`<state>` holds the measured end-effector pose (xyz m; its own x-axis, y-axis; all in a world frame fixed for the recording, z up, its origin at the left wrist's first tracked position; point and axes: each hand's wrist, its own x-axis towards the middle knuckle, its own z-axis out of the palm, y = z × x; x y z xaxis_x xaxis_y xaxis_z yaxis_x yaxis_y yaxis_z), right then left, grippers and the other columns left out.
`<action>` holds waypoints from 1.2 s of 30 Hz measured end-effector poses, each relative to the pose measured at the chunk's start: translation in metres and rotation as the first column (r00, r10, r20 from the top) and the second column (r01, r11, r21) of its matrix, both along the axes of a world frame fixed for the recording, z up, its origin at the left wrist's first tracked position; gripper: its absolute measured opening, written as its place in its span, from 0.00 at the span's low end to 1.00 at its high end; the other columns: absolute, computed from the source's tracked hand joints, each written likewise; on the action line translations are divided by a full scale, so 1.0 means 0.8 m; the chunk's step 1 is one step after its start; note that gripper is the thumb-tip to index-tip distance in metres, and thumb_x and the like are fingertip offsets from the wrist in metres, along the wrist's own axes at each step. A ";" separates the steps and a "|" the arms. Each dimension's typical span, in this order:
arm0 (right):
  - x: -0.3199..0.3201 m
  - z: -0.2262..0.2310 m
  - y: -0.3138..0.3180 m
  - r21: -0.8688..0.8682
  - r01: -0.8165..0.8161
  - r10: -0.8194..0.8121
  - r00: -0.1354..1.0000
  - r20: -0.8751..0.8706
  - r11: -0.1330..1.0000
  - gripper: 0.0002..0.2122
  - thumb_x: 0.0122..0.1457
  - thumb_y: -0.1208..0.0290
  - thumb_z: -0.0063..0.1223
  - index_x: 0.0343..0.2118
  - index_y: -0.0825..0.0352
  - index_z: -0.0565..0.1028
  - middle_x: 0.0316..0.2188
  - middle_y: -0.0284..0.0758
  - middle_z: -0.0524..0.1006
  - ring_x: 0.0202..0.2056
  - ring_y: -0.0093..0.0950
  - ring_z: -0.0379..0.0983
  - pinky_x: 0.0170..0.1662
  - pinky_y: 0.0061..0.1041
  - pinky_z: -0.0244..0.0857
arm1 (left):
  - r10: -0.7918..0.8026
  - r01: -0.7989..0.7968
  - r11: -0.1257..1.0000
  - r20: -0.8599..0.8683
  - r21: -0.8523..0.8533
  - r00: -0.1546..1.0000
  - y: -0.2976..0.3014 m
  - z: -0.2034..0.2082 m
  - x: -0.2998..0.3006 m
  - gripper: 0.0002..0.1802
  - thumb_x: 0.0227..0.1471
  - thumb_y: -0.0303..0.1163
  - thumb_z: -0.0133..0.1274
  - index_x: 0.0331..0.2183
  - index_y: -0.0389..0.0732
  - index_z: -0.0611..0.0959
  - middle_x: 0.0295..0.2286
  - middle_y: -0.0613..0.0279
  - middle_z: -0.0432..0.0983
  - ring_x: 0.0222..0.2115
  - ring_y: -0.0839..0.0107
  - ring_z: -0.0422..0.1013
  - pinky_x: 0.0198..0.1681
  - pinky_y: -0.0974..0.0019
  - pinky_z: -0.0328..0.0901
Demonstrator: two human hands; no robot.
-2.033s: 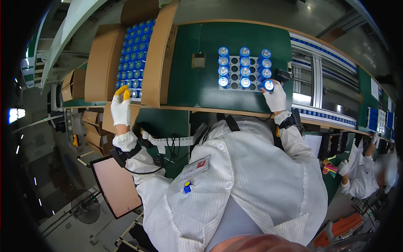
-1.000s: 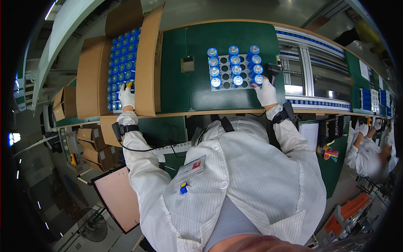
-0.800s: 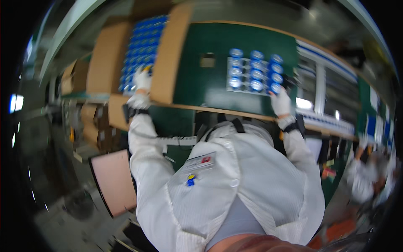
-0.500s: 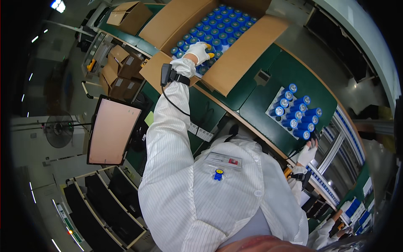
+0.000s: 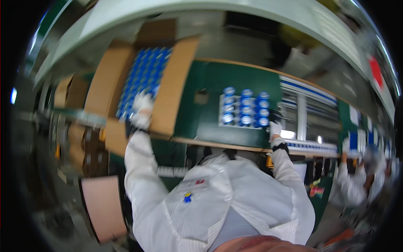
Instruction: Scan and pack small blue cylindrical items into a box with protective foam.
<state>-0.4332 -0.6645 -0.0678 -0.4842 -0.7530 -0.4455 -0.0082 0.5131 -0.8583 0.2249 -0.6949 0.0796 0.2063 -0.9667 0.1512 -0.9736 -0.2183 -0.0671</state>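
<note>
Blue cylinders [image 5: 149, 67] sit packed in the open carton [image 5: 174, 88]; three more rows stand in the white tray [image 5: 221, 113] on the worktop [image 5: 197, 119]. Left hand [image 5: 143, 103] is over the carton's cylinders, grip blurred, can't tell if holding one. Right hand [image 5: 275, 128] beside tray, grip unclear. Probably rigid, fairly heavy, slick-sided: pinch upper sides.

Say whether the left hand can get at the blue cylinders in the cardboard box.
Likely yes: the cardboard box stands open, and the left hand is over the blue cylinders inside; blur hides any contact.
</note>
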 end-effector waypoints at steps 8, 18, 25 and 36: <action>0.000 0.106 0.073 -0.263 0.232 -0.169 0.956 0.240 0.937 0.07 0.58 0.76 0.54 0.38 0.64 0.69 0.22 0.32 0.71 0.18 0.23 0.68 0.20 0.23 0.65 | -0.016 -0.503 0.858 -0.984 -0.103 0.175 0.045 0.067 0.053 0.23 0.57 0.35 0.59 0.48 0.30 0.74 0.42 0.52 0.76 0.43 0.67 0.74 0.44 0.62 0.71; 0.112 0.240 0.086 -0.488 -0.292 0.406 0.902 0.145 0.823 0.07 0.58 0.77 0.57 0.38 0.69 0.73 0.23 0.32 0.74 0.22 0.23 0.70 0.28 0.22 0.65 | -0.199 -0.173 0.980 -0.410 -0.099 -0.890 0.022 0.154 -0.061 0.24 0.60 0.54 0.39 0.34 0.42 0.75 0.26 0.58 0.72 0.30 0.63 0.70 0.37 0.55 0.68; 0.166 0.282 0.109 -0.377 -0.719 0.603 0.695 -0.391 0.584 0.15 0.46 0.77 0.64 0.38 0.70 0.78 0.31 0.38 0.82 0.33 0.26 0.79 0.40 0.26 0.70 | 0.006 -0.075 0.981 -0.421 0.177 -0.907 0.070 0.209 -0.241 0.23 0.63 0.45 0.43 0.47 0.35 0.71 0.33 0.56 0.74 0.27 0.67 0.74 0.33 0.62 0.72; 0.180 0.315 0.120 -0.294 -0.878 0.487 0.458 -0.744 0.377 0.15 0.43 0.70 0.67 0.34 0.64 0.75 0.28 0.40 0.77 0.30 0.44 0.76 0.33 0.37 0.71 | 0.165 0.034 0.929 -0.331 0.368 -0.929 0.034 0.142 -0.305 0.17 0.62 0.44 0.46 0.40 0.39 0.72 0.30 0.57 0.73 0.26 0.64 0.72 0.30 0.59 0.70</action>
